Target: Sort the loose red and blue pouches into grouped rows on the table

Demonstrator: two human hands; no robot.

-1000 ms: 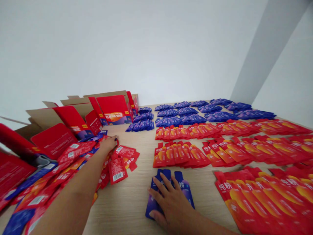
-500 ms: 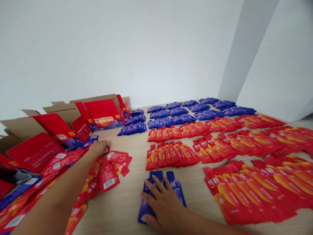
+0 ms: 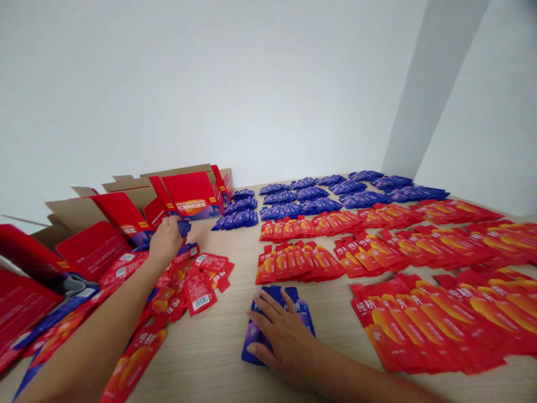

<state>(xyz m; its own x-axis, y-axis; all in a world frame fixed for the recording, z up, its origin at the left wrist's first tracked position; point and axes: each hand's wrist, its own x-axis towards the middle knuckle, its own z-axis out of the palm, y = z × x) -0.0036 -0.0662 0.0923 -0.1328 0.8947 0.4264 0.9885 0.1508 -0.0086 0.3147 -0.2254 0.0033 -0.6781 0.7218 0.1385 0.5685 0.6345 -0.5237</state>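
Note:
My left hand [image 3: 166, 238] is raised over the heap at the left, its fingers closed on a blue pouch [image 3: 183, 226] whose end pokes out to the right. Red pouches [image 3: 200, 291] and some blue ones lie jumbled below it, several with barcodes up. Flat on the table, my right hand [image 3: 283, 330] rests with spread fingers on a few overlapping blue pouches [image 3: 304, 316]. To its right is a fanned row of red pouches [image 3: 423, 324], not touched by the hand.
Open red cartons [image 3: 191, 196] stand along the left and back left. Rows of red pouches [image 3: 297, 262] cover the middle and right of the table [image 3: 222, 347]. Behind them lie several bunches of blue pouches [image 3: 312, 193], near a white wall [image 3: 268, 89].
My left hand has lifted from the heap with a blue pouch in its fingers. My right hand stays spread on the blue pouches. The view has shifted slightly left.

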